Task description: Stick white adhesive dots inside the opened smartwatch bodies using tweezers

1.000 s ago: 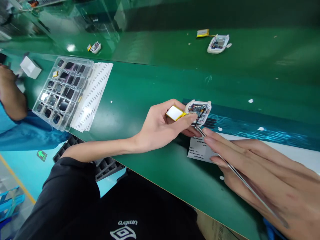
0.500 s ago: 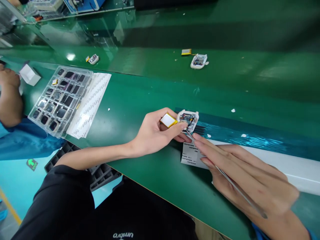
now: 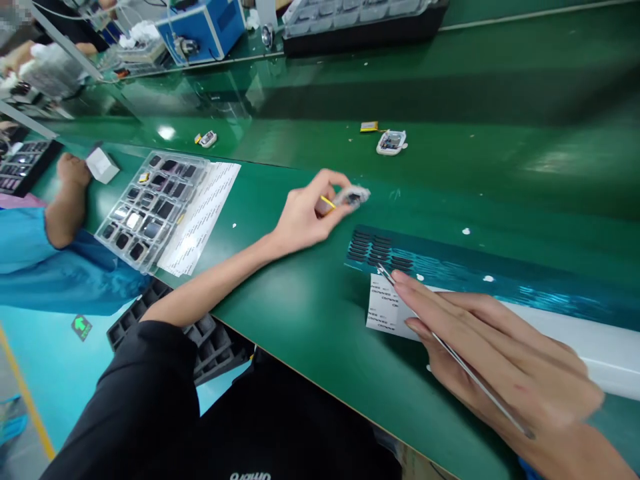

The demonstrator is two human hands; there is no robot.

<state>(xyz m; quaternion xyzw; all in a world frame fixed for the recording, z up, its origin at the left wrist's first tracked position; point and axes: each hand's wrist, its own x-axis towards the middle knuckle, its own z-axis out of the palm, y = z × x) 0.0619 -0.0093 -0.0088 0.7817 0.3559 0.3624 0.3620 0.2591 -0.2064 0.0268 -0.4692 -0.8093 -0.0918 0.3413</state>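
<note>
Head view: blurry white casing (image 3: 357, 195), partly hidden in left hand (image 3: 306, 217).

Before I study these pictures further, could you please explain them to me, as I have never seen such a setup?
Of course. There is no machine: a person works with two bare hands, seen by one camera worn on the head, looking forward and down.

The left hand holds a small pale housing. The right hand holds a thin metal tool, apparently tweezers, its tip by a blue strip bearing small dark pieces; I cannot tell whether it touches.

On the green bench also lie a clear compartment tray and, farther back, two more housings, one nearer the middle and one to the left. The arm at far left belongs to a co-worker.
</note>
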